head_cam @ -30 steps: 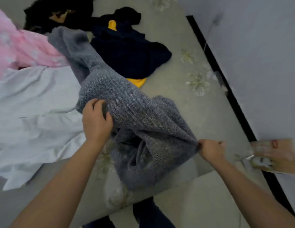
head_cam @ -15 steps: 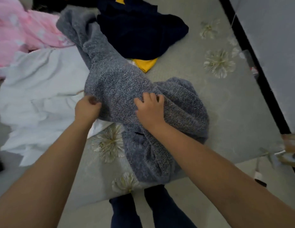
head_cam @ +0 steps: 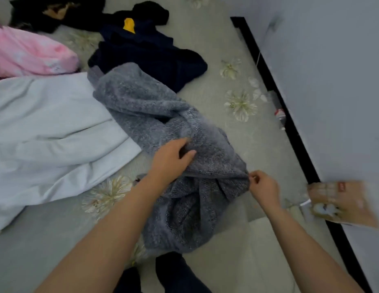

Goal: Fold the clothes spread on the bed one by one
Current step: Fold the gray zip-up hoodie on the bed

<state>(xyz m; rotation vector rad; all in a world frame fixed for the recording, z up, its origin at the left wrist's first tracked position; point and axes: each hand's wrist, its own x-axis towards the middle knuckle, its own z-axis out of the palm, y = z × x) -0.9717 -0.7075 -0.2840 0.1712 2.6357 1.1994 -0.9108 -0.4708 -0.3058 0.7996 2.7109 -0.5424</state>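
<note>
My left hand [head_cam: 171, 159] grips the grey sweater [head_cam: 163, 127] lying bunched at the bed's [head_cam: 207, 49] near edge, while my right hand [head_cam: 262, 185], apart, pinches its right corner.

Grey wall [head_cam: 332, 81] along right side. Black strip [head_cam: 290, 123] runs between wall and bed's right edge. Blurred tan box [head_cam: 343, 201] with red mark near bed's near right corner. Pale floor [head_cam: 258, 261] below bed's near edge.
</note>
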